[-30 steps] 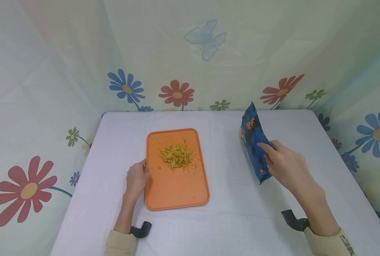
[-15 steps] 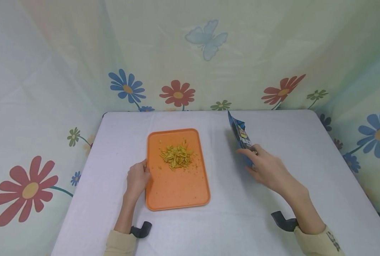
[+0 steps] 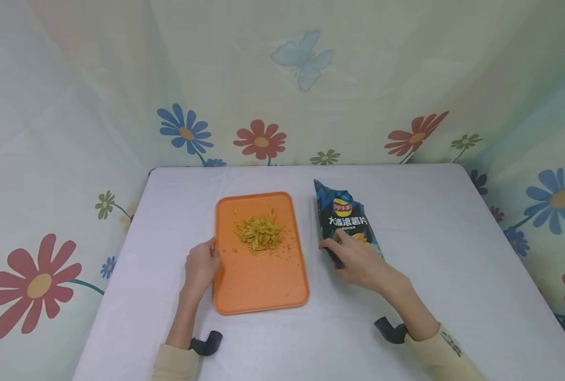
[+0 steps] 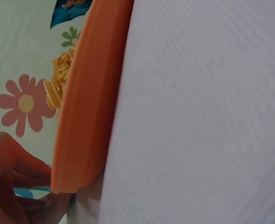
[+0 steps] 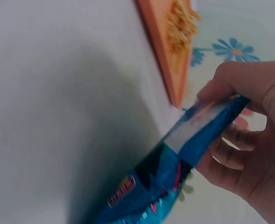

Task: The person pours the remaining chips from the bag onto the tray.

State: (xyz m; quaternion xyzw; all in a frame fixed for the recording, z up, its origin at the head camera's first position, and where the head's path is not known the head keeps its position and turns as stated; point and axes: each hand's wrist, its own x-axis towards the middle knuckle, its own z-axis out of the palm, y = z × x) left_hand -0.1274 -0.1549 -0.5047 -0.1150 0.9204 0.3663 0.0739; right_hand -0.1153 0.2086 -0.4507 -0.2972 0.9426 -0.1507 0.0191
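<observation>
Head cam: right hand (image 3: 356, 260) grips the near end of the blue chip bag (image 3: 344, 217), lying on the white table (image 3: 430, 238) just right of the orange tray (image 3: 261, 275) w/ yellow snack bits (image 3: 260, 234). Left hand (image 3: 200, 265) holds the tray's left edge.

Left wrist cam: fingers (image 4: 16, 184) curled round the tray rim (image 4: 88, 107).

Right wrist cam: thumb + fingers (image 5: 230, 154) pinch the bag's end (image 5: 198, 135).

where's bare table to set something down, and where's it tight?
Bare table: the wide stretch right of the chip bag, the strip left of the orange tray beyond the left hand, and the band behind both. Tight: the narrow gap between tray and bag, where the right hand grips the bag.
</observation>
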